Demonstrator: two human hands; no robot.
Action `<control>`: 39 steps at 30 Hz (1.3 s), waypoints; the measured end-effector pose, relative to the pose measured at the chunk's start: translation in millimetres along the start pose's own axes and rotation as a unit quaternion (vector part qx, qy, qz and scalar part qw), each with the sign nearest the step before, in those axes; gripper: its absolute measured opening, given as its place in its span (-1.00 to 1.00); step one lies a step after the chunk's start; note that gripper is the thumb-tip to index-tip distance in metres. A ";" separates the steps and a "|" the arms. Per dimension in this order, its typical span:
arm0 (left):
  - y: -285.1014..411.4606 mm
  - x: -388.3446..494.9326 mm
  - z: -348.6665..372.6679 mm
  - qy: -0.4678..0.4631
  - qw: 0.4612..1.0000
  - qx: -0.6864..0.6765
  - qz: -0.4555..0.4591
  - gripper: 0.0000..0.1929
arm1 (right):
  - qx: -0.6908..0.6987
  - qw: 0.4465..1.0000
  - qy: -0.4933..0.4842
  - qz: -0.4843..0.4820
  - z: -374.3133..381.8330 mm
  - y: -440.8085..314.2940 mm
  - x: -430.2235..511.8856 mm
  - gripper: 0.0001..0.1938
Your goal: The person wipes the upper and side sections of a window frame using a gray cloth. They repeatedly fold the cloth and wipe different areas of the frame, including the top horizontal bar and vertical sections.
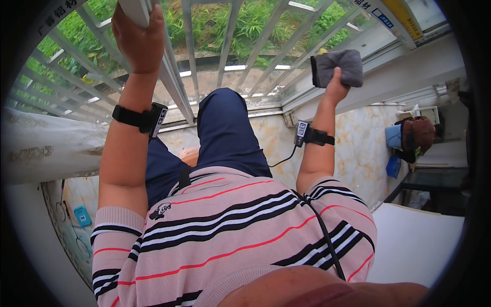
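My left hand (137, 44) is wrapped around a white metal upright of the window frame (135, 11) at the upper left. Out at the right, my right hand (337, 88) grips a folded grey cloth (341, 68) with a dark edge, its thumb pressed on the near face. The cloth is up near the window's right side frame (378, 59); whether it touches the glass I cannot tell. Between my arms is the glazed window, with metal security bars (227, 46) beyond it. My knee (222, 99) is close to the window's lower track (264, 112).
A pale embroidered curtain (50, 147) hangs at the left. Marble-patterned tiles (360, 142) cover the surface below the window. A light-blue container (393, 136) and a blue basket (393, 166) stand at the right, beyond a white surface (418, 238). A turquoise object (82, 216) lies at the lower left.
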State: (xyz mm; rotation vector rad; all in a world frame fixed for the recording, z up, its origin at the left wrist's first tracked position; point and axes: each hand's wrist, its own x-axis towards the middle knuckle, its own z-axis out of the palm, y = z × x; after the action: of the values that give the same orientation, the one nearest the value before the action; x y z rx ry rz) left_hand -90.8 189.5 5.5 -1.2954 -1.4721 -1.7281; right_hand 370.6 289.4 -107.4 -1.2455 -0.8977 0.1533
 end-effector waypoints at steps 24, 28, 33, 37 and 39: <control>2.1 -1.4 -1.0 0.004 1.000 0.000 0.027 -0.42 | 0.021 0.923 -0.309 -0.229 82.0 -117.9 -223.0 -0.35; 7.3 1.3 -2.9 0.011 0.999 -0.004 0.041 -0.40 | -0.020 0.846 -0.505 -0.170 72.4 -128.6 -257.5 -0.32; 14.8 1.1 -5.5 -0.013 1.000 0.010 0.010 -0.37 | 0.118 0.913 -0.363 -0.142 77.9 -173.3 -235.0 -0.29; 17.5 0.6 -7.4 -0.021 0.999 0.007 -0.023 -0.35 | 0.138 0.914 -0.276 -0.264 110.4 -206.2 -213.9 -0.32; 17.5 -1.2 -9.0 -0.033 0.999 0.010 -0.023 -0.34 | 0.121 0.908 -0.309 -0.256 118.2 -208.5 -220.1 -0.34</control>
State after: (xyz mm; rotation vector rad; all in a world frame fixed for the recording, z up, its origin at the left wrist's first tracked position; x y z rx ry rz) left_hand -78.3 176.0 12.7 -1.3284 -1.5637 -1.7107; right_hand 72.6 181.4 -33.8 -0.6887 -1.6747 0.2368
